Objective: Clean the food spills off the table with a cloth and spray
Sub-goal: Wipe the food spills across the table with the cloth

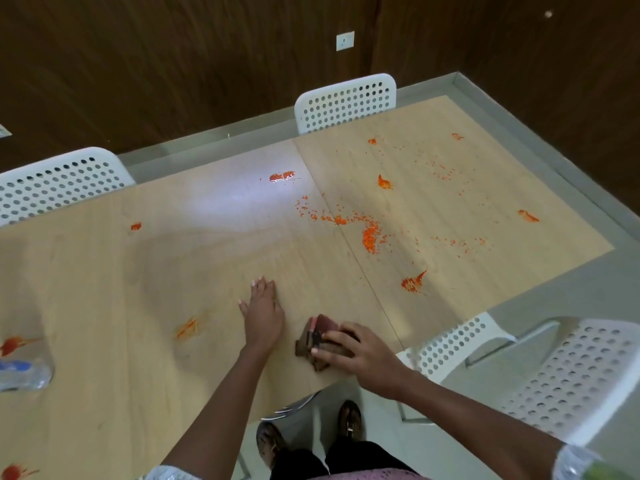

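Observation:
A light wooden table [145, 278] carries orange-red food spills: a trail of small crumbs [370, 237] right of centre and several sauce smears, one [414, 281] at the right front and one [187, 328] near the left front. My left hand [262, 315] rests flat on the tabletop, fingers straight. My right hand [360, 351] presses on a folded brown-red cloth [318, 336] near the table's front edge, fingers curled over it. A clear spray bottle with a blue label [20, 370] lies at the far left edge.
White perforated chairs stand around the table: two at the far side [346, 102] [59, 183] and two at the near right [460, 341] [575, 375]. A dark wood-panelled wall [173, 64] runs behind. My feet [349, 419] are on the grey floor below the table edge.

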